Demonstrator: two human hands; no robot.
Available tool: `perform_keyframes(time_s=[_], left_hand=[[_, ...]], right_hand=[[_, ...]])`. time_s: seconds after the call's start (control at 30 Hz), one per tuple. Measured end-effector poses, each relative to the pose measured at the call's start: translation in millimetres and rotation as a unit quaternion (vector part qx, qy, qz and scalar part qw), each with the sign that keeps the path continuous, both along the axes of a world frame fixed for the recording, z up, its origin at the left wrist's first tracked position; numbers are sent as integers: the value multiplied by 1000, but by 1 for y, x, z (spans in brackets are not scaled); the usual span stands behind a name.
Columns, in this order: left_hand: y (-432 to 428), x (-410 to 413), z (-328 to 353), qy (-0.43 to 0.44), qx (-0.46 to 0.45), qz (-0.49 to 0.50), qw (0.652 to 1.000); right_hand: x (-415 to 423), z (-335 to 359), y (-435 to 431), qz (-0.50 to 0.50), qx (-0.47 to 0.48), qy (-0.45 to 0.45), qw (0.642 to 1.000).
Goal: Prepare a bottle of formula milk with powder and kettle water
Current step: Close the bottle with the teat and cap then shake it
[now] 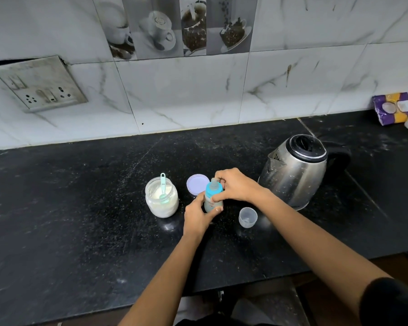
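A small baby bottle [213, 203] with a blue collar and teat stands upright on the black counter [80, 208]. My left hand [198, 214] wraps around its lower body. My right hand [236, 185] grips the blue collar at the top. To the left stands an open jar of white powder [161, 200] with a teal scoop [163, 184] resting inside. The jar's lilac lid [196, 183] lies behind the bottle. The clear bottle cap [247, 217] sits mouth-up to the right. A steel kettle [295, 170] with a black lid stands at the right, closed.
A tiled wall rises behind the counter, with a socket plate [40, 85] at the left. A purple-and-yellow packet [392, 108] and a white object lie at the far right. The counter's front edge runs just below my forearms.
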State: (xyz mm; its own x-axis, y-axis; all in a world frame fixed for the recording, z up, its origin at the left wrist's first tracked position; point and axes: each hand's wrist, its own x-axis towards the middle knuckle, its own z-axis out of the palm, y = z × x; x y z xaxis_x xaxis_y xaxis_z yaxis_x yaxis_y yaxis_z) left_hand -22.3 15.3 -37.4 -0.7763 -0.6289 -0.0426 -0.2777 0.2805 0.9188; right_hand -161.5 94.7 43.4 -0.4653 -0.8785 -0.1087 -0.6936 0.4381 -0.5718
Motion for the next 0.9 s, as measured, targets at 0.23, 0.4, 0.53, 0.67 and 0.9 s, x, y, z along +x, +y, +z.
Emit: perform_keyframes(time_s=[0.23, 0.4, 0.53, 0.67, 0.9], left_hand=[[-1, 0, -7, 2, 5, -2, 1000], [-2, -1, -7, 4, 10, 0, 1000], [-2, -1, -9, 4, 11, -1, 1000], [-2, -2, -12, 15, 11, 3, 1000], [-1, -2, -10, 14, 17, 7, 1000]], right_hand=[[-3, -4, 15, 8, -1, 10, 1000], [-4, -13, 15, 77, -65, -165, 981], [7, -22, 7, -49, -99, -102, 989], [3, -28, 18, -10, -52, -131, 990], [7, -28, 14, -60, -137, -145, 978]])
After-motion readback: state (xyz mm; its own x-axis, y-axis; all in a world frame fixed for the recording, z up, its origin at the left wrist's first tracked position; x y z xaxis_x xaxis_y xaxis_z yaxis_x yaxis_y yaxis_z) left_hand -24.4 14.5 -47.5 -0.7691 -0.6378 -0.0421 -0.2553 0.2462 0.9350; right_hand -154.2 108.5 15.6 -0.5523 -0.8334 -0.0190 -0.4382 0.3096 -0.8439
